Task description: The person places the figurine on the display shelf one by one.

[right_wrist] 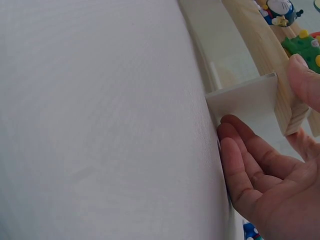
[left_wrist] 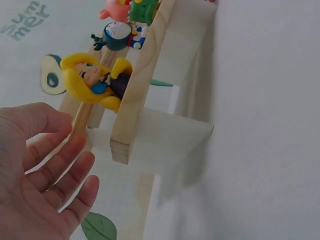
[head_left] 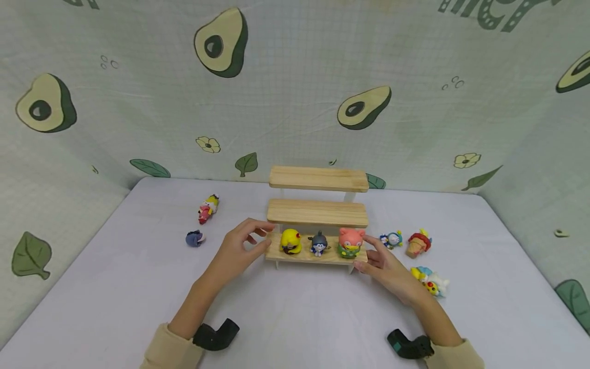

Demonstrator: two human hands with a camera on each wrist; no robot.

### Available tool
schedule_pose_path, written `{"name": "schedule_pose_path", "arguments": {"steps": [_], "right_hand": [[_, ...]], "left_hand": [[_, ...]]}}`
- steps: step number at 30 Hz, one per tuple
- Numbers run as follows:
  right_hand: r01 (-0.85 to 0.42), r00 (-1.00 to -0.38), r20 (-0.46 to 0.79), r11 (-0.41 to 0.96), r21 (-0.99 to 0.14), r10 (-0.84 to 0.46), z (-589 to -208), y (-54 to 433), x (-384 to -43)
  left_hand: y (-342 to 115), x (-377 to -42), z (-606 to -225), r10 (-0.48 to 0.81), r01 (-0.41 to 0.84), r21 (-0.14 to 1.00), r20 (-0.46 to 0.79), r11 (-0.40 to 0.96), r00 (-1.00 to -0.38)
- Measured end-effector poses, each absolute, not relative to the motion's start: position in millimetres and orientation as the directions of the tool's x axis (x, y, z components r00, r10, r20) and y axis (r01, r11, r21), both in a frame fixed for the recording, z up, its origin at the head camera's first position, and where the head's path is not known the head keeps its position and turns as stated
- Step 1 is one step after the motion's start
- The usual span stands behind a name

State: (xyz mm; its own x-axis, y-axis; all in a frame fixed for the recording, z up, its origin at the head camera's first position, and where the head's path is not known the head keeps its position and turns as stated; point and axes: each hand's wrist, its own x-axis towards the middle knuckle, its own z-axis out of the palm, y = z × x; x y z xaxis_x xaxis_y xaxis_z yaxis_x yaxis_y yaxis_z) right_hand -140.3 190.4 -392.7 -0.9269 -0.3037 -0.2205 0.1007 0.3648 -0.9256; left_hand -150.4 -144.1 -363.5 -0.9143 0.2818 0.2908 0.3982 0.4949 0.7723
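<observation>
A: Item one?
B: Display stand [head_left: 318,212], wooden, one. Three shelves, white supports, set mid-worktop [head_left: 295,318].
A: Lowest shelf [head_left: 334,253], contents?
B: Three figurines, upright in a row, spaced apart: yellow-haired figurine [head_left: 290,241] at left, dark-capped figurine [head_left: 318,243] in the middle, pink-and-green figurine [head_left: 351,242] at right.
A: Hands?
B: Two, one at each end of that shelf. Left hand [head_left: 239,248]: fingers spread and loosely bent, beside the wood (contact unclear). Right hand [head_left: 389,269]: fingers bent, thumb set apart, at the right corner; whether it pinches the shelf or merely touches, I cannot tell.
A: Loose stock, left of the stand?
B: Two pieces, apart: red-and-yellow figurine [head_left: 209,208] and, nearer the front, blue-grey figurine [head_left: 194,238].
A: And right?
B: Three lots: blue-and-white lot [head_left: 393,239], cone-shaped figurine [head_left: 418,243], yellow-and-white lot [head_left: 430,282] (pieces in the first and last hard to count).
A: Backdrop?
B: Cloth [head_left: 295,61], printed avocados, four; one cut by the right edge.
</observation>
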Motion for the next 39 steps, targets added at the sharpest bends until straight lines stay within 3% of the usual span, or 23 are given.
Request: {"name": "schedule_pose_path", "arguments": {"steps": [21,32,39], "right_hand": [[0.085,-0.924,-0.210,0.364,-0.927,-0.319,-392.2,191.2,-139.9],[0.083,-0.923,-0.207,0.359,-0.930,-0.324,-393.5,191.3,-140.7],[0.090,-0.925,-0.212,0.360,-0.929,-0.315,-394.2,191.4,-141.3]], "left_hand": [[-216.3,-158.4,-361.4,0.000,0.257,0.738,0.328,0.624,-0.945],[-249.2,-160.1,-371.9,-0.113,0.092,0.734,0.225,0.673,-0.968],[-264.3,-162.0,-376.8,-0.164,-0.065,0.727,0.067,0.684,-0.984]]}}
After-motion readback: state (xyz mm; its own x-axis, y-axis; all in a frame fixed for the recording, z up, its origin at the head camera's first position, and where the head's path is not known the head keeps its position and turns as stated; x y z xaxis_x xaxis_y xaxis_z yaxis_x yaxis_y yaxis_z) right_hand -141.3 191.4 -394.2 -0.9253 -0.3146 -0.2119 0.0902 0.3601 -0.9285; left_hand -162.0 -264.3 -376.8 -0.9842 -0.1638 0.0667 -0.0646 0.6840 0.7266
